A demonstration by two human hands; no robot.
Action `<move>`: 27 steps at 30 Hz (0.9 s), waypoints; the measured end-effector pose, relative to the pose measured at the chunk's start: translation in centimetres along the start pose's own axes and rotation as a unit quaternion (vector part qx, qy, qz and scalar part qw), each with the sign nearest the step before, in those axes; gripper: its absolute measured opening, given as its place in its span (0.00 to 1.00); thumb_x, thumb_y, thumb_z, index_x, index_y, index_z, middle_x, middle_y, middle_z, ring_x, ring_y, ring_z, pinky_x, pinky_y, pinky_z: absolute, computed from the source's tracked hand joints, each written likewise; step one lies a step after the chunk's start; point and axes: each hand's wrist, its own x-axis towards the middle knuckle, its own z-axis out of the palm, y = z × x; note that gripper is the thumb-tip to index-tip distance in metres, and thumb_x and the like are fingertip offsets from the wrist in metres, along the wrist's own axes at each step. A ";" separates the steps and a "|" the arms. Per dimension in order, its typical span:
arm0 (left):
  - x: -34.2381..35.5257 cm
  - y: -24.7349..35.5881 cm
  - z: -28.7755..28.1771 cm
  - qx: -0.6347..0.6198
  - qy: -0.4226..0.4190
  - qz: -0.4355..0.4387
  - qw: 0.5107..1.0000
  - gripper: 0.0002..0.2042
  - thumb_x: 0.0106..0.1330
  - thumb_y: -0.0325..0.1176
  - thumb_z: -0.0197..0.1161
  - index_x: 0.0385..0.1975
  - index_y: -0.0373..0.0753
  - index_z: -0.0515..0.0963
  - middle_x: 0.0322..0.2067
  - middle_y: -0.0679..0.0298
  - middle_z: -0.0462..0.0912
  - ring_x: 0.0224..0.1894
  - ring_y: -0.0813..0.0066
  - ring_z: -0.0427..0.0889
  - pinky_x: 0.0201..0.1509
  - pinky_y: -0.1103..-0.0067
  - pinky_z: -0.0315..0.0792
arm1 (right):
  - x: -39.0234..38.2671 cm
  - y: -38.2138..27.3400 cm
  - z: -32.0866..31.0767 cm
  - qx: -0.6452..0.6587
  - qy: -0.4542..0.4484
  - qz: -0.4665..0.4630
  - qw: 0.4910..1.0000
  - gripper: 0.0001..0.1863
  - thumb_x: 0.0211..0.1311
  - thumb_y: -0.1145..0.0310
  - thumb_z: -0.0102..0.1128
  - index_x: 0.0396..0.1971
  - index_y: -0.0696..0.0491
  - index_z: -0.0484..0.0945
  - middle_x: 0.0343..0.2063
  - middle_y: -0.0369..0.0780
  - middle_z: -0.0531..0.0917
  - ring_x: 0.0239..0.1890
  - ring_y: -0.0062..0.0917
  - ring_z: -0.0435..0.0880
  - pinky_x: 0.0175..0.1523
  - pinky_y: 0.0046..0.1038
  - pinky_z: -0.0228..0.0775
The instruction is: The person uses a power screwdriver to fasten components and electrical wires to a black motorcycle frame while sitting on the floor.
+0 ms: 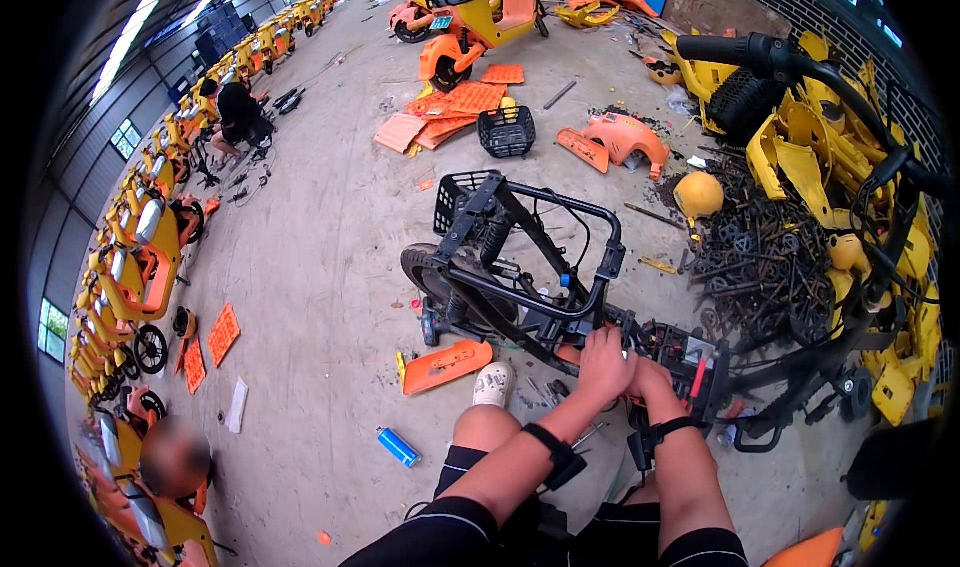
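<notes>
While both hands, left hand (604, 359) and right hand (650, 377), clamp the stripped black metal scooter frame (520, 297) at centre frame, brace steadily

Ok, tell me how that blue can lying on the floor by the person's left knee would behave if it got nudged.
The blue can lies on its side on bare concrete, so it would probably roll rather than slide. It looks small and slim, so likely light enough for a knee or foot to send off. Its smooth, shiny surface may be a little slippery to grip. How full it is cannot be seen.
</notes>
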 end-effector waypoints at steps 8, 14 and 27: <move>1.8 -2.6 5.8 0.042 -0.172 -0.051 0.983 0.22 0.64 0.47 0.54 0.35 0.30 0.82 0.38 0.42 0.84 0.42 0.43 0.83 0.52 0.56 0.76 | 0.0 1.7 1.4 0.057 0.037 -0.011 0.998 0.24 0.56 0.55 0.60 0.53 0.46 0.84 0.54 0.44 0.84 0.59 0.41 0.81 0.60 0.39 0.75; 2.5 -1.4 5.9 -0.032 -0.167 -0.178 0.969 0.17 0.58 0.44 0.59 0.35 0.37 0.84 0.35 0.45 0.86 0.41 0.45 0.85 0.51 0.57 0.78 | -0.2 1.0 0.2 0.044 0.017 0.022 0.999 0.25 0.56 0.53 0.61 0.53 0.46 0.84 0.55 0.44 0.84 0.59 0.40 0.82 0.59 0.38 0.75; 4.5 -1.8 6.1 -0.035 -0.127 -0.267 0.955 0.17 0.58 0.45 0.59 0.38 0.40 0.85 0.39 0.45 0.86 0.46 0.46 0.85 0.54 0.60 0.77 | 2.0 0.5 -3.3 -0.019 -0.050 -0.032 0.998 0.19 0.51 0.57 0.64 0.42 0.47 0.88 0.42 0.40 0.89 0.48 0.36 0.88 0.50 0.36 0.80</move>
